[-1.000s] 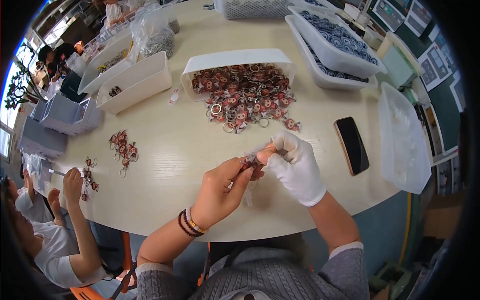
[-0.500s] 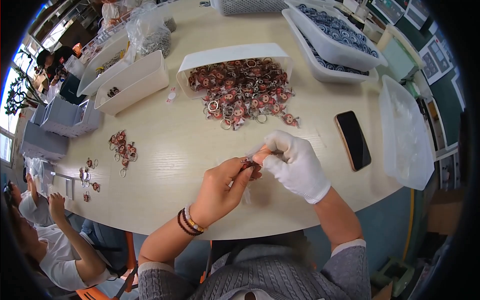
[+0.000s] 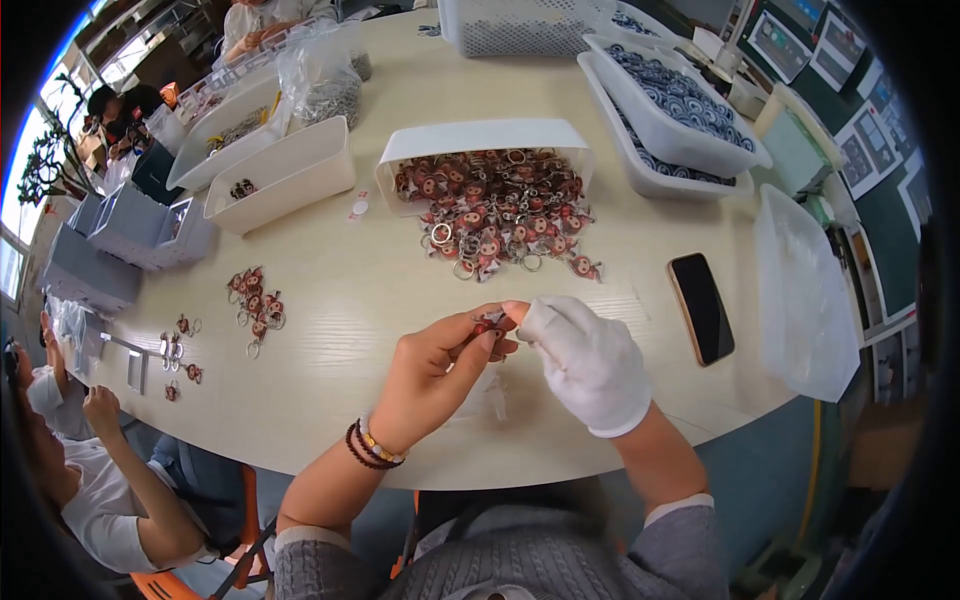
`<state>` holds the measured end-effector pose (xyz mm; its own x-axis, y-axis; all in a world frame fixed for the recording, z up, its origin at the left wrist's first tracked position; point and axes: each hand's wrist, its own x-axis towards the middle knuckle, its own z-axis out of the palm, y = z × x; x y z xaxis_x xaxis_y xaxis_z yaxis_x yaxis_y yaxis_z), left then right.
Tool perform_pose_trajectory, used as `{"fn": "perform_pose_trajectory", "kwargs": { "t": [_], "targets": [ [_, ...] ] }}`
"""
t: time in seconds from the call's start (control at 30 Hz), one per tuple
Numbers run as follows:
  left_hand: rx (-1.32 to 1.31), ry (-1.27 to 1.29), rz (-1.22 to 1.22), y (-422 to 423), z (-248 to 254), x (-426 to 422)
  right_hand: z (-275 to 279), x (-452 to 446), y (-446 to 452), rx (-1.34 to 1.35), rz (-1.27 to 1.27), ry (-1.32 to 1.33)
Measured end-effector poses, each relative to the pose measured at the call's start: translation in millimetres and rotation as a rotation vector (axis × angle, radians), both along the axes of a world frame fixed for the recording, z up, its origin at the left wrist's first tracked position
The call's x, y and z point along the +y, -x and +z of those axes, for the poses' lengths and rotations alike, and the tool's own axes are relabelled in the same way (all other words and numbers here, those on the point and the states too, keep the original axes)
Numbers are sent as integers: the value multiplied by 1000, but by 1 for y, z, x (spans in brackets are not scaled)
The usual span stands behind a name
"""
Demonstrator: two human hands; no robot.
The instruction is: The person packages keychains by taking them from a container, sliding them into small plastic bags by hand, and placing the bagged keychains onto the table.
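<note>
Between the thumb and fingers of my left hand (image 3: 430,365) is a small red-brown figure keychain (image 3: 487,326), partly covered by the fingertips. My right hand (image 3: 590,365), in a white glove with a bare fingertip showing, is closed against the keychain's upper right edge; what it pinches is hidden. Scraps of clear film (image 3: 492,395) lie on the table below the hands. Ahead, a white bin (image 3: 480,138) tipped on its side spills a heap of similar keychains (image 3: 500,235) with metal rings.
Left of my hands lies a small group of keychains (image 3: 257,305), with several more beyond. A phone (image 3: 702,308) and a translucent tray (image 3: 805,300) are on the right. Stacked trays of blue-grey pieces (image 3: 680,100) stand behind. A co-worker (image 3: 130,480) sits at the left.
The view has tilted slightly, so the table's things appear lower. My right hand has turned over the keychain, its knuckles now closer together. My left hand still holds the keychain.
</note>
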<state>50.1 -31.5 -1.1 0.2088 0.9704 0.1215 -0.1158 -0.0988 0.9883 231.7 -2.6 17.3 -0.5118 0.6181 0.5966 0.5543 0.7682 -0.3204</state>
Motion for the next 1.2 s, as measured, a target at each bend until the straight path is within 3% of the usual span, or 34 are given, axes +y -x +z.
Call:
{"fn": "perform_pose_trajectory", "kwargs": {
  "t": [0.23,0.47,0.53,0.63,0.83,0.9,0.93,1.0,1.03,1.1,1.13,1.2],
  "targets": [
    [429,-256,85,-1,1,-4,-5,-2,12,-83,-28,-191],
    [421,-250,-14,4,8,-1,-7,2,9,-140,-56,-300],
    [-22,74,-135,7,3,3,-8,3,8,-131,-53,-332],
    [-159,159,-222,12,2,7,-7,3,11,-133,-51,-359],
    [-211,131,-180,16,10,9,2,-6,13,-47,-37,-304],
    [-271,125,-152,22,12,12,11,-7,12,49,81,0],
    [-335,123,-122,27,14,14,13,-8,11,52,87,-6],
    [-449,101,-81,39,12,21,13,-12,5,181,136,357],
    [-564,85,-42,46,11,24,14,-14,2,182,158,353],
    [-573,68,135,62,14,33,14,-17,0,184,202,628],
    [-701,54,178,68,10,38,9,-16,6,188,269,623],
    [-811,23,220,75,1,42,-6,-14,22,-146,175,392]
  ]
}}
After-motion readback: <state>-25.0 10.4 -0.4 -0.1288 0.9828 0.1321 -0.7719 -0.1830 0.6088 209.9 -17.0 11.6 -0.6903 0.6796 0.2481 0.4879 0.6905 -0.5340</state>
